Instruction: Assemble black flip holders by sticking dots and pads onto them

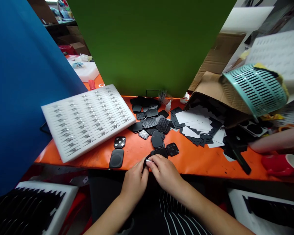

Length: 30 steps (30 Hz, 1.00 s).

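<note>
Over the table's front edge, my left hand (pixel 136 178) is closed around a small black piece (pixel 145 163), mostly hidden by the fingers. My right hand (pixel 165 169) meets it, thumb and forefinger pinched at a small silvery bit (pixel 148 160); I cannot tell whether this is a tool or part of the piece. Just beyond the fingers lie a black hinged pad (pixel 159 152) and its end with silver dots (pixel 172 149). To the left rests another opened black two-part pad (pixel 116 158). Several more black pads (pixel 150 122) are heaped farther back.
A white slotted foam tray (pixel 71 130) leans at the left on the orange table (pixel 137 150). Right of the heap are white and black cut sheets (pixel 196 122), a cardboard box (pixel 210 88), a teal basket (pixel 257 88) and a red mug (pixel 276 164). A green panel (pixel 152 45) stands behind.
</note>
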### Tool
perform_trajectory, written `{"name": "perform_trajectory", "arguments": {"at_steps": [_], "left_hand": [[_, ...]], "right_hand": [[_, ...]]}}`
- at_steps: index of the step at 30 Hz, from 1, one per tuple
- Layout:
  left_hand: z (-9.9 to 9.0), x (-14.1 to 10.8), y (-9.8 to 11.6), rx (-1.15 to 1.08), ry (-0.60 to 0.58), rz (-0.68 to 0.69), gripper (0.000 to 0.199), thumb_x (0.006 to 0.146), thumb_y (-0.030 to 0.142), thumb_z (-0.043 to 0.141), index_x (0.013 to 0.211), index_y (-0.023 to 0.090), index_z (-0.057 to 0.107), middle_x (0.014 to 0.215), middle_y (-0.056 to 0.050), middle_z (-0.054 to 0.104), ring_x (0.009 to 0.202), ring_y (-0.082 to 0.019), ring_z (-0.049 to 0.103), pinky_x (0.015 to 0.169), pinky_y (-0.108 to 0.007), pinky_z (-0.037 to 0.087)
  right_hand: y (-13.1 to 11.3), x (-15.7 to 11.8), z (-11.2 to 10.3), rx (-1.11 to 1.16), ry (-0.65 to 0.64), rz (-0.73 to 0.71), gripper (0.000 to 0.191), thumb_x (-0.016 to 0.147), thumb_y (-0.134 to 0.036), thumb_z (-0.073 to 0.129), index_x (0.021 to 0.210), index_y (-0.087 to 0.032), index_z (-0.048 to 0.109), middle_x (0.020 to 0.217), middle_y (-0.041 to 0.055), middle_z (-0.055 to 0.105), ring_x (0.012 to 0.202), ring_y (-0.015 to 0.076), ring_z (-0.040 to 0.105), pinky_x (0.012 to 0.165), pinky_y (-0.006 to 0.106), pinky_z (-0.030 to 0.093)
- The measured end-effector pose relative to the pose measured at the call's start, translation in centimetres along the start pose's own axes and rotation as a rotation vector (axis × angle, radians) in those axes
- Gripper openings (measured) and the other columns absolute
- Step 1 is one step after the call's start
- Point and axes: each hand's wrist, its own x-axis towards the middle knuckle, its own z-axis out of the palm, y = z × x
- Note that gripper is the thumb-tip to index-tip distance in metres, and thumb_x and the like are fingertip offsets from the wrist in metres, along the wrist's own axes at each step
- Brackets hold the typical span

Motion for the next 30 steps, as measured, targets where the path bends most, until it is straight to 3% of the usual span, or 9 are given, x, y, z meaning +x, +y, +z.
{"name": "perform_trajectory", "arguments": {"at_steps": [4, 9, 13, 16, 18, 20, 25, 27, 30], "left_hand": [[0.2, -0.2, -0.3, 0.153, 0.013, 0.13, 0.04, 0.082, 0.016, 0.039, 0.121, 0.019, 0.047, 0.117, -0.008, 0.055, 0.105, -0.022, 0.053, 0.089, -0.033, 0.042], [0.5, -0.7, 0.3, 0.135, -0.054, 0.091, 0.033, 0.082, 0.014, 0.038, 0.11, 0.019, 0.056, 0.105, -0.009, 0.061, 0.102, -0.022, 0.055, 0.089, -0.034, 0.042], [0.5, -0.3, 0.4, -0.162, -0.045, -0.046, 0.026, 0.083, 0.02, 0.042, 0.102, 0.02, 0.06, 0.102, -0.008, 0.063, 0.094, -0.022, 0.058, 0.082, -0.033, 0.044], [0.1, 0.5, -0.5, -0.539, 0.015, -0.251, 0.025, 0.08, 0.029, 0.05, 0.098, 0.014, 0.06, 0.095, -0.008, 0.065, 0.088, -0.022, 0.059, 0.079, -0.032, 0.045], [-0.3, 1.1, -1.1, -0.704, 0.085, -0.365, 0.029, 0.075, 0.033, 0.057, 0.094, 0.011, 0.06, 0.09, -0.009, 0.066, 0.084, -0.022, 0.06, 0.077, -0.033, 0.045], [-0.6, 1.3, -1.4, -0.739, 0.143, -0.403, 0.031, 0.072, 0.035, 0.06, 0.092, 0.011, 0.061, 0.087, -0.008, 0.066, 0.082, -0.022, 0.061, 0.076, -0.034, 0.046], [-0.9, 0.2, -0.5, -0.49, 0.179, -0.243, 0.028, 0.077, 0.03, 0.056, 0.1, 0.015, 0.061, 0.095, -0.007, 0.065, 0.09, -0.022, 0.059, 0.082, -0.033, 0.045], [-0.9, -0.5, 0.0, -0.358, 0.152, -0.112, 0.026, 0.081, 0.025, 0.052, 0.104, 0.02, 0.06, 0.102, -0.005, 0.063, 0.094, -0.02, 0.058, 0.084, -0.031, 0.044], [-1.1, -1.5, 0.1, -0.202, 0.082, 0.085, 0.028, 0.083, 0.017, 0.047, 0.107, 0.025, 0.058, 0.106, -0.003, 0.062, 0.097, -0.017, 0.057, 0.086, -0.028, 0.044]], "right_hand": [[-0.6, -0.3, -0.2, -0.144, 0.006, -0.026, 0.021, 0.086, -0.028, 0.039, 0.076, -0.019, 0.055, 0.076, 0.0037, 0.055, 0.069, 0.0147, 0.048, 0.063, 0.026, 0.032], [0.1, -0.2, 0.5, 0.111, 0.018, 0.053, 0.023, 0.081, -0.033, 0.048, 0.064, -0.018, 0.051, 0.065, 0.0, 0.052, 0.063, 0.0126, 0.046, 0.058, 0.024, 0.032], [1.0, 0.2, 1.6, 0.525, -0.004, 0.158, 0.031, 0.079, -0.044, 0.048, 0.066, -0.016, 0.051, 0.058, -0.0019, 0.046, 0.056, 0.01, 0.041, 0.053, 0.022, 0.031], [1.3, 0.5, 1.7, 0.898, -0.1, 0.33, 0.039, 0.082, -0.053, 0.037, 0.073, -0.017, 0.049, 0.05, -0.0067, 0.032, 0.042, 0.0058, 0.024, 0.04, 0.019, 0.019], [1.3, 0.5, 1.4, 1.005, -0.172, 0.418, 0.038, 0.081, -0.053, 0.038, 0.079, -0.017, 0.05, 0.052, -0.0075, 0.029, 0.04, 0.0046, 0.017, 0.039, 0.018, 0.011], [1.2, 0.5, 1.2, 0.966, -0.243, 0.424, 0.034, 0.079, -0.05, 0.046, 0.084, -0.017, 0.052, 0.056, -0.0065, 0.034, 0.042, 0.0041, 0.021, 0.039, 0.018, 0.012], [1.1, 0.4, 1.5, 0.729, -0.229, 0.297, 0.036, 0.079, -0.049, 0.048, 0.073, -0.014, 0.055, 0.053, -0.0038, 0.041, 0.047, 0.006, 0.033, 0.043, 0.019, 0.021], [1.1, 0.2, 1.4, 0.802, -0.259, 0.355, 0.037, 0.078, -0.05, 0.047, 0.068, -0.015, 0.051, 0.05, -0.0055, 0.037, 0.043, 0.0047, 0.028, 0.04, 0.018, 0.018], [1.2, -0.3, 0.8, 1.102, -0.395, 0.511, 0.032, 0.079, -0.047, 0.049, 0.069, -0.016, 0.045, 0.053, -0.0072, 0.033, 0.039, 0.0019, 0.017, 0.037, 0.017, 0.009]]}}
